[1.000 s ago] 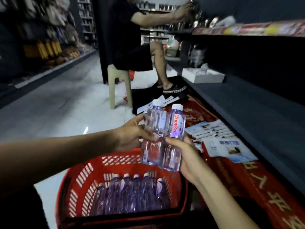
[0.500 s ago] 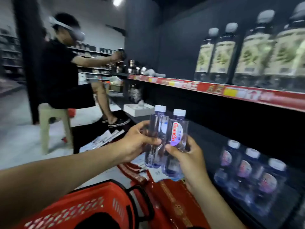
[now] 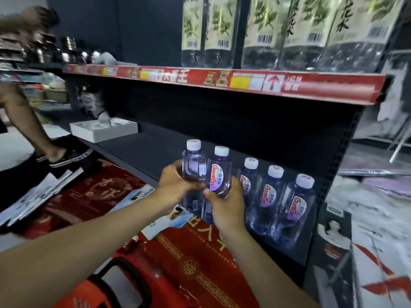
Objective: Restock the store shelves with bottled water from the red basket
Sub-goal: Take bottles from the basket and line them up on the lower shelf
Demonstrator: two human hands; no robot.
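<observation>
Three shelved bottles [image 3: 270, 196] on lower shelf [image 3: 155, 150], 3 o'clock of mine. Left hand [image 3: 175, 187], right hand [image 3: 224, 205]: fingers clamped round held bottles [image 3: 219, 174], one each, unplaced. Red basket [image 3: 144, 278] contents hidden.

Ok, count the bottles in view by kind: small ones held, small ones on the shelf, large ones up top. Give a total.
Held small water bottles, in left hand and right hand: 2
Small water bottles on the lower shelf: 3
Large bottles on the upper shelf: 5
Total: 10
</observation>
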